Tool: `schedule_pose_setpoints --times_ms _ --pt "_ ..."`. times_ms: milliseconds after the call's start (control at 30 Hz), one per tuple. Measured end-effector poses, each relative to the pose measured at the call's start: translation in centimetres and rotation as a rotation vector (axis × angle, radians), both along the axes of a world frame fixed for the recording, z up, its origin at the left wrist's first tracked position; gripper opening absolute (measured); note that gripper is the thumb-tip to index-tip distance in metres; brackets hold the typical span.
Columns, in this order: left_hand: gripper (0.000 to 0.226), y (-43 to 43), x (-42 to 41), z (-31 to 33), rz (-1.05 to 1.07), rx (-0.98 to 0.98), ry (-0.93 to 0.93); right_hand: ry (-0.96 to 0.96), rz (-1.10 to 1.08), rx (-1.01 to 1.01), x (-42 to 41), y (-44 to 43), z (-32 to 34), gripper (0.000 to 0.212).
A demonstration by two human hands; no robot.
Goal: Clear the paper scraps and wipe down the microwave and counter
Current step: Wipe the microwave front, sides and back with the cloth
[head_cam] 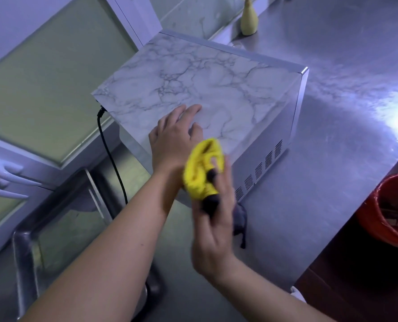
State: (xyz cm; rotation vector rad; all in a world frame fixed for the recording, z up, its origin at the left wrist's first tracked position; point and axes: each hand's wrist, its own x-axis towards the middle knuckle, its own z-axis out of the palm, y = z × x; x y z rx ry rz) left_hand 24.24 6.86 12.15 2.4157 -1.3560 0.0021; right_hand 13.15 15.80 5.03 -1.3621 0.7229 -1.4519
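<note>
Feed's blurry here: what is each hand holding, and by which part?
The right hand grips the bunched yellow cloth by its lower, black end. The left hand holds nothing; it rests flat on the microwave top.

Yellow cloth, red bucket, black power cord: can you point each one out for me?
yellow cloth (201,168), head view, on its bunched middle.
red bucket (367,219), head view, on its outer wall.
black power cord (110,156), head view, midway down its hanging run.

pale yellow spray bottle at the far edge of the counter, steel sink at its left end, red bucket just past the right edge
</note>
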Motion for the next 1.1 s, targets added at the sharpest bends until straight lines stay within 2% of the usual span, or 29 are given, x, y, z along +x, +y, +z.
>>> schedule_pose_setpoints --times_ms 100,167,267,333,467,600,700,867,933,1000,1100 --pt "0.046 0.1 0.1 -0.1 0.007 -0.021 0.011 0.188 -0.227 -0.126 3.5 1.0 -2.0 0.058" --pt "0.048 0.1 0.1 -0.1 -0.006 -0.033 0.018 0.184 -0.341 -0.138 4.8 0.8 -4.1 0.056" --pt "0.05 0.3 -0.1 -0.3 -0.008 -0.051 0.012 0.143 -0.342 -0.04 4.9 0.8 -8.3 0.058" --pt "0.05 0.4 -0.1 -0.4 -0.007 -0.056 0.017 0.091 -0.301 0.142 4.7 0.9 -11.2 0.063" --pt "0.048 0.3 -0.1 -0.3 0.005 -0.068 0.026 -0.103 -0.268 0.749 4.8 -0.9 -14.0 0.072" --pt "0.046 0.3 -0.1 -0.2 0.0 -0.057 0.021 -0.067 -0.304 0.885 4.6 -2.0 -14.3 0.067" --pt "0.046 0.3 -0.1 0.0 0.001 -0.058 0.021 -0.052 -0.188 1.174 2.9 -4.0 -13.5 0.052" --pt "0.046 0.2 -0.4 0.2 0.004 -0.049 0.023 -0.337 0.013 1.491 -5.1 -8.8 -12.5 0.036" --pt "0.047 0.2 -0.4 0.3 0.013 -0.041 0.021 -0.323 0.01 1.496 -8.1 -10.7 -12.5 0.038" --pt "0.047 0.1 -0.4 0.3 0.017 -0.034 0.021 -0.228 -0.057 1.415 -9.9 -13.2 -12.2 0.045" --pt "0.048 0.1 -0.3 0.2 0.02 -0.028 0.015 -0.096 -0.194 1.092 -10.8 -17.6 -11.6 0.048"
